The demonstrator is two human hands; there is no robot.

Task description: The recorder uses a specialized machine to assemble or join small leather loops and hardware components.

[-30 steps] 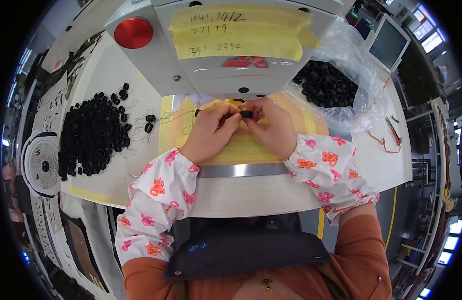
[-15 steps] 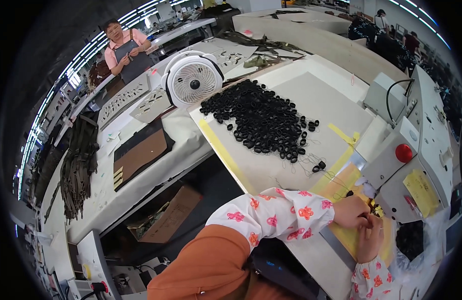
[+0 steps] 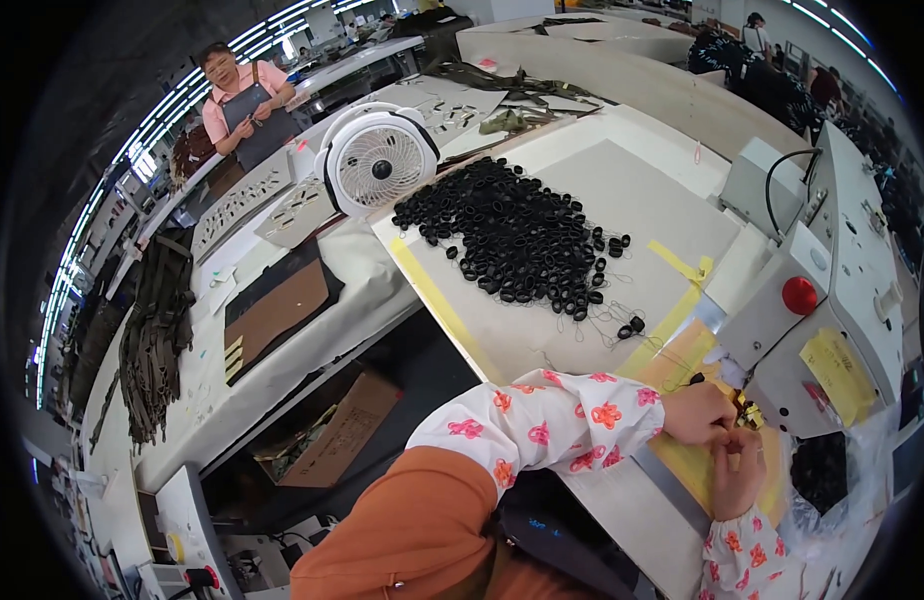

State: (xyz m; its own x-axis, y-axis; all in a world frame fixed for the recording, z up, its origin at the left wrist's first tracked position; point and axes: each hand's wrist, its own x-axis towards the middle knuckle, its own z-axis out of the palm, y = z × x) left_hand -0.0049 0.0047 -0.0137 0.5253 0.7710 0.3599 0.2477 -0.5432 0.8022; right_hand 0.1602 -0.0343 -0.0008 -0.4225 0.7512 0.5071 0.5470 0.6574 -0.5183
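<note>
My left hand (image 3: 696, 413) and my right hand (image 3: 738, 475) meet at the front of a white sewing machine (image 3: 850, 275), over a yellow-covered work surface (image 3: 682, 462). Both hands are closed, with fingertips pinched close together. Whatever lies between them is hidden by the fingers. Brass-coloured machine parts (image 3: 749, 412) sit just beyond the fingertips. A small black loop (image 3: 696, 379) lies by the left hand's knuckles, with thin threads running near it. A large pile of black fabric loops (image 3: 512, 235) covers the middle of the pale table, a few of them trailing loose threads.
A white fan (image 3: 382, 165) stands at the pile's far left. The machine has a red round button (image 3: 800, 295). Brown and black flat pieces (image 3: 277, 315) and dark straps (image 3: 157, 340) lie on the left table, above a cardboard box (image 3: 342, 430). A person in an apron (image 3: 252, 110) stands beyond.
The view has shifted slightly, so the table and machine sit a little further left. My hands stay together at the machine, their fingers only slightly moved.
</note>
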